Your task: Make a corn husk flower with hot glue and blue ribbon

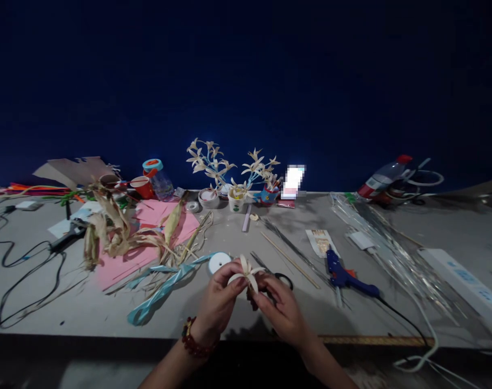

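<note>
A pale corn-husk flower (248, 274) with long pointed petals is held close in front of me, above the table's front edge. My left hand (217, 300), with a beaded bracelet on the wrist, is closed on its left petals between thumb and fingers. From the right, my right hand (281, 308) pinches the flower at its lower side; the curled fingers hide its base. Just behind the hands lie a white ribbon spool (220, 262) with light-blue ribbon (157, 300) trailing left, and scissors (284, 280) partly covered by my right hand.
Finished flower sprays (213, 159) stand in small cups at the back. Dried corn husks (116, 232) lie on pink paper (108, 270) to the left. On the right are a blue glue gun (345, 275) with its cord, thin wires (294, 246), a power strip (465, 281) and a bottle (384, 175).
</note>
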Demonstrator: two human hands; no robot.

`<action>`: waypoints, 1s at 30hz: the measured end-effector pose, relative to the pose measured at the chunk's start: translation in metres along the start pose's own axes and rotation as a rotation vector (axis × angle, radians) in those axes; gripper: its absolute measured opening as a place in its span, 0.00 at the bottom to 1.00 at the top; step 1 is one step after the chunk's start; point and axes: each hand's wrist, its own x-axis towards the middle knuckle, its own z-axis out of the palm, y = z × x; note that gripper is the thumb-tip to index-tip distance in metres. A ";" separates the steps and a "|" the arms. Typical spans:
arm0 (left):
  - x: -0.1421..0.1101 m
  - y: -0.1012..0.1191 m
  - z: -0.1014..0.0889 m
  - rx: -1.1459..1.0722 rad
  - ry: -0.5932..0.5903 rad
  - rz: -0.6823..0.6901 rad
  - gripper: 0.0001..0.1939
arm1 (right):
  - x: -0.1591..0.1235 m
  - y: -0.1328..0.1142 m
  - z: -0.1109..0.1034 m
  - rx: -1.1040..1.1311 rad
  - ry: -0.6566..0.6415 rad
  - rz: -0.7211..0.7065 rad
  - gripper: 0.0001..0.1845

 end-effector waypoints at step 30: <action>0.008 -0.001 -0.007 0.067 -0.085 0.030 0.14 | 0.003 -0.022 -0.011 -0.124 -0.124 0.043 0.07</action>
